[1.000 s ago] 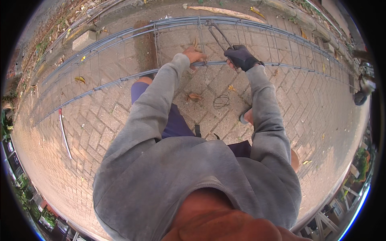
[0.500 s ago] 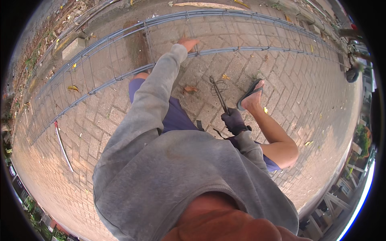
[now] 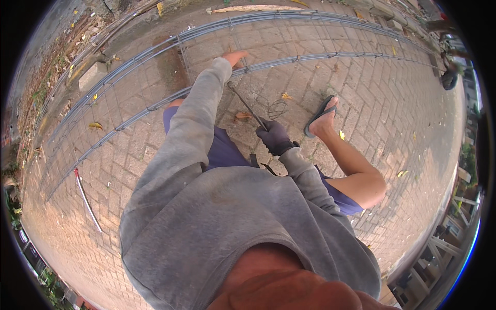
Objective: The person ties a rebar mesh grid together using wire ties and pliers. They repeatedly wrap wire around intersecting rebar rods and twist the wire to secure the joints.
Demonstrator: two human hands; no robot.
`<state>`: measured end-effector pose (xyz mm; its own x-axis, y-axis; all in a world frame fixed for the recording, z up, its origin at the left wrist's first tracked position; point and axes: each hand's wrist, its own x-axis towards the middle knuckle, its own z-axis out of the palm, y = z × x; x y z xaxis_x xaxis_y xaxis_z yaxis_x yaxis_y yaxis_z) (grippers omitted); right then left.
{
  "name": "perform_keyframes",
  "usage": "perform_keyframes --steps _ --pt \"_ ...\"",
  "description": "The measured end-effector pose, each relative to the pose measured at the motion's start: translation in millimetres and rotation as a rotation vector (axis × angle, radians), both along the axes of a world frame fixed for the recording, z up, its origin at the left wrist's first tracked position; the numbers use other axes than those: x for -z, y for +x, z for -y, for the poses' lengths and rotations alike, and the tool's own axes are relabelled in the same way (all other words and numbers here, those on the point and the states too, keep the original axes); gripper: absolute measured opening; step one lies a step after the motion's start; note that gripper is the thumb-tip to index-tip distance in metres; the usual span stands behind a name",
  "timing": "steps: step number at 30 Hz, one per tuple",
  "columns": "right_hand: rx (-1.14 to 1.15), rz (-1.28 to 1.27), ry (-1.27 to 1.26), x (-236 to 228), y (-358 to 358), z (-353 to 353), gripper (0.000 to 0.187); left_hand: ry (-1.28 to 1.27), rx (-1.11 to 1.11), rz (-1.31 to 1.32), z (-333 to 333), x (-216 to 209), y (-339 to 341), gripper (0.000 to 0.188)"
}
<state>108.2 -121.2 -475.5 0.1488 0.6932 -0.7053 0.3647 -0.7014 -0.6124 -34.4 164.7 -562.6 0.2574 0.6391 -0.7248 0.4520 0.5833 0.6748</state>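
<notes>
A long cage of grey steel rods (image 3: 155,106) with thin cross-ties lies across the paving in front of me. My bare left hand (image 3: 235,57) reaches over its near rods beside a cross-tie, fingers close together; whatever they pinch is too small to make out. In a dark glove, my right hand (image 3: 274,137) is closed round the end of a slim dark tying hook (image 3: 247,107). Its far tip points up and left, a little short of the cage's near rods. Thin looped wire (image 3: 278,109) lies on the ground beyond my right hand.
A curved tool with a red end (image 3: 87,199) lies at the left. A pale block (image 3: 93,76) sits behind the cage, near a leaf-strewn edge. My sandalled foot (image 3: 323,118) is planted at the right. Dry leaves (image 3: 243,115) dot the brick paving.
My right hand has swung the tying hook leftward, from over the wire loops toward the cage near my left hand. My left hand stays at the cage.
</notes>
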Motion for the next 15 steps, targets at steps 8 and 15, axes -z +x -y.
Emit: perform_keyframes --steps 8,15 --pt "0.065 0.018 0.005 21 7 -1 0.033 -0.040 0.070 0.024 6 -16 -3 0.079" --pt "-0.106 0.152 0.300 30 -4 6 0.035 -0.081 0.020 0.029 2 -8 0 0.080"
